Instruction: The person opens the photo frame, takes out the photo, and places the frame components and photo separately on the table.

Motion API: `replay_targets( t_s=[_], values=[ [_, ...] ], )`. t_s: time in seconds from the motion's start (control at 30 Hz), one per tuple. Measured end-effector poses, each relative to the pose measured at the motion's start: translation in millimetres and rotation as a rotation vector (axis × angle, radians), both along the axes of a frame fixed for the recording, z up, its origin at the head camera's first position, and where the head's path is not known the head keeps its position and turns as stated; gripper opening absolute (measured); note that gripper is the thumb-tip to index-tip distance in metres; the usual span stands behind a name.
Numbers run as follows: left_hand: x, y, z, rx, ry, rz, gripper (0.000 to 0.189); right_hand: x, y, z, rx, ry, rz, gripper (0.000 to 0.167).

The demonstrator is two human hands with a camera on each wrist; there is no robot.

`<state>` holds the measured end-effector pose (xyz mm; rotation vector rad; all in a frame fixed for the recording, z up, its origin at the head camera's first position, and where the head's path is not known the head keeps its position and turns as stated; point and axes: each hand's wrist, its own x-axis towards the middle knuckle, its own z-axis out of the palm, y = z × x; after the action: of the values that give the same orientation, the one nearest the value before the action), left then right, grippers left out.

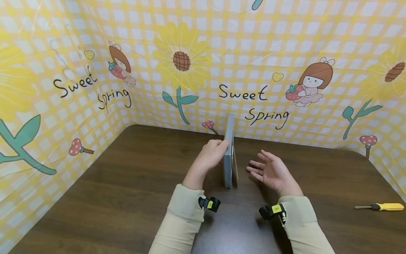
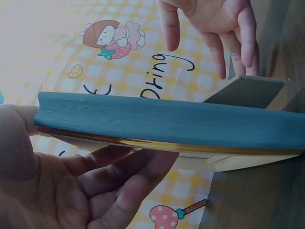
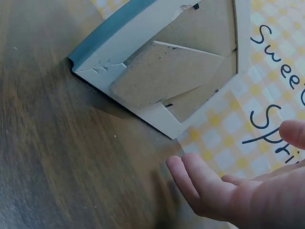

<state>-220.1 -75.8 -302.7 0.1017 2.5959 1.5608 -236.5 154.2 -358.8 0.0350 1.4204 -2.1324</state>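
Note:
A blue-edged picture frame (image 1: 228, 155) stands upright on the table, seen nearly edge-on in the head view. My left hand (image 1: 213, 153) grips its near side, fingers along the gold-trimmed front in the left wrist view and the thumb at the edge. On its back, the right wrist view shows a brown backing board (image 3: 200, 28) and a cardboard easel leg (image 3: 164, 71), which tilts out from the board. To the right of the frame my right hand (image 1: 275, 172) is held apart from it, palm turned towards it, fingers loosely extended and holding nothing.
A screwdriver (image 1: 380, 206) with a yellow handle lies at the right side of the dark wooden table (image 1: 133, 197). Behind and to the left, a yellow checked cloth (image 1: 142, 63) with printed flowers hangs as a wall along the table's edges.

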Motion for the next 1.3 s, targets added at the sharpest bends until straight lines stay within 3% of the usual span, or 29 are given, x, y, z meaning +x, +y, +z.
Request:
replay_targets(
  t_s=[0.37, 0.6, 0.9, 1.3],
  values=[
    [-1.8, -7.7, -0.5, 0.047, -0.013, 0.03, 0.031, -1.0, -3, -5.8, -0.082, -0.033, 0.01, 0.075],
    [-1.0, -12.1, 0.7, 0.085, -0.048, 0.056, 0.036, -1.8, -7, -8.0, -0.104, -0.03, 0.071, 0.074],
    [-1.2, -13.1, -1.2, 0.054, -0.043, 0.043, 0.045, -3.3, -12, -11.5, -0.084, -0.027, 0.078, 0.072],
    [-3.7, -20.8, -2.9, -0.019, -0.055, 0.088, 0.043, -1.4, -20, -10.6, -0.044, -0.006, 0.095, 0.066]
  ],
)
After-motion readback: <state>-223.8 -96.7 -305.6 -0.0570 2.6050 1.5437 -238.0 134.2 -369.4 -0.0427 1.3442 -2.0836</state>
